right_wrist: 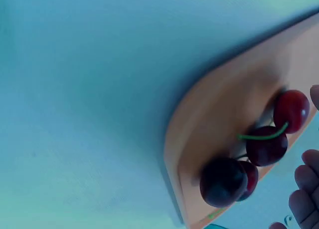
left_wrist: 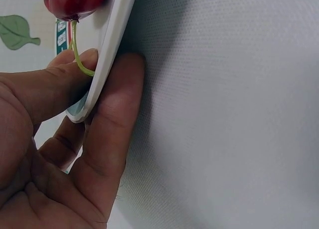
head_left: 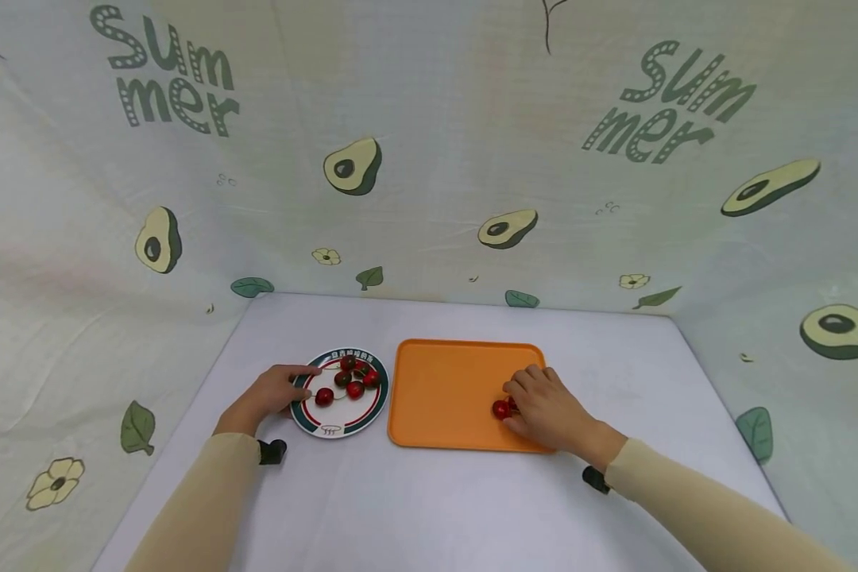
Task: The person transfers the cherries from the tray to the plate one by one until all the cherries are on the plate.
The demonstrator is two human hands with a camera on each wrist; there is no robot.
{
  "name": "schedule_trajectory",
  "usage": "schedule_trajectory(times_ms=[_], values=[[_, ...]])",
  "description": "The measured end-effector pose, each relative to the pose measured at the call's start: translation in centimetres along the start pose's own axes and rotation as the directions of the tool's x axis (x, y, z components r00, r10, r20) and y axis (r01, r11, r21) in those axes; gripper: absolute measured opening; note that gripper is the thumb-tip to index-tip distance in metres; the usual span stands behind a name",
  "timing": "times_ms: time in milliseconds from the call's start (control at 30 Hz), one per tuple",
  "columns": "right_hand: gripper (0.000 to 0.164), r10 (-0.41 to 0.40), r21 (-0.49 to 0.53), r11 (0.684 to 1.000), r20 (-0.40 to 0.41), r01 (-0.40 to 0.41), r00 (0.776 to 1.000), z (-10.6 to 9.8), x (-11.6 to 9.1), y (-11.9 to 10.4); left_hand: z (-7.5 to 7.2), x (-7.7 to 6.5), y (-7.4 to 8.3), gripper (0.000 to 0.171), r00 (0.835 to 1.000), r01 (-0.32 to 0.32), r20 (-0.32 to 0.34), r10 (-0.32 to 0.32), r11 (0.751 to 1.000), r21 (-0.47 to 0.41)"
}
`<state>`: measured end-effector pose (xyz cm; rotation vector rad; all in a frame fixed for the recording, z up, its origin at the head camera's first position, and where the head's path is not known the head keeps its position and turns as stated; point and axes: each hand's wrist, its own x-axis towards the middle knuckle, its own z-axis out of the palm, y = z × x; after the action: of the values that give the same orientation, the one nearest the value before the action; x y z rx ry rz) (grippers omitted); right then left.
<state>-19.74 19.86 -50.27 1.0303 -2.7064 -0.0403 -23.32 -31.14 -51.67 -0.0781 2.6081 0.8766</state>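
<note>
By the left hand [head_left: 275, 389], the near-left edge of a round plate [head_left: 338, 413] is grasped: the rim is pinched between the thumb, laid over the top, and the fingers, set beneath. The grip of the right hand [head_left: 546, 409] is released, its fingers and thumb parted just beside the cherries in the tray [right_wrist: 266, 146]; in the head view these are partly covered by the hand. Four of them are shown close together near a rounded corner in the right wrist view, some bright red, some nearly black, with a green stem laid across two. They are carried by a shallow orange tray [head_left: 443, 389], rectangular and low-rimmed, whose left half is left bare. On the plate, several cherries on the plate [head_left: 355, 390] are gathered mostly toward the far right, while one red cherry [head_left: 324, 397] is set nearer the left fingers. The plate's white centre is ringed in red and dark green. Plate and tray are placed side by side on a white-covered worktop [head_left: 429, 508], which is backed by a cloth [head_left: 429, 103] printed with avocados and leaves.
</note>
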Motion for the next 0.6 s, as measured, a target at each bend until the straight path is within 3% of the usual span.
schedule_trajectory(times_ms=[600], values=[[0.039, -0.072, -0.044, 0.996, -0.004, 0.072, 0.997, 1.7, 0.3, -0.2, 0.2, -0.1, 0.1, 0.05, 1.0, 0.016, -0.012, -0.016, 1.0, -0.017]])
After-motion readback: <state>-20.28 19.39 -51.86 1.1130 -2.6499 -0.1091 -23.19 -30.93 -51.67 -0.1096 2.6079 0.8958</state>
